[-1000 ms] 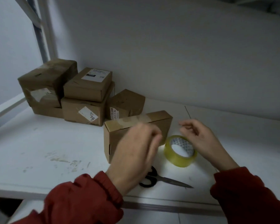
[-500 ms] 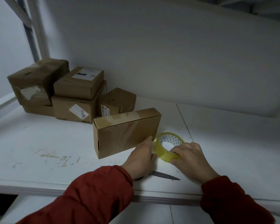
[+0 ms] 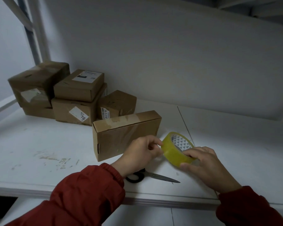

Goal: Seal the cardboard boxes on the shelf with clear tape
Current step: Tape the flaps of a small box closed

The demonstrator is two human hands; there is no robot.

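Note:
A flat cardboard box (image 3: 121,136) stands on its long edge in the middle of the white shelf (image 3: 39,144), with strips of clear tape across its top and front. Just right of it, my right hand (image 3: 207,165) grips a yellowish roll of clear tape (image 3: 173,152), lifted and tilted off the shelf. My left hand (image 3: 142,152) is at the roll's left rim, its fingertips pinching at the tape there. Whether a free tape end is between those fingers is too small to tell.
Several more cardboard boxes (image 3: 75,98) are stacked at the back left against the wall. Black-handled scissors (image 3: 150,176) lie near the shelf's front edge, under my left wrist. A bare stretch of shelf extends to the right.
Both hands came down from above the box to the tape roll. My right hand took the roll and lifted it off the shelf; my left hand moved onto its rim.

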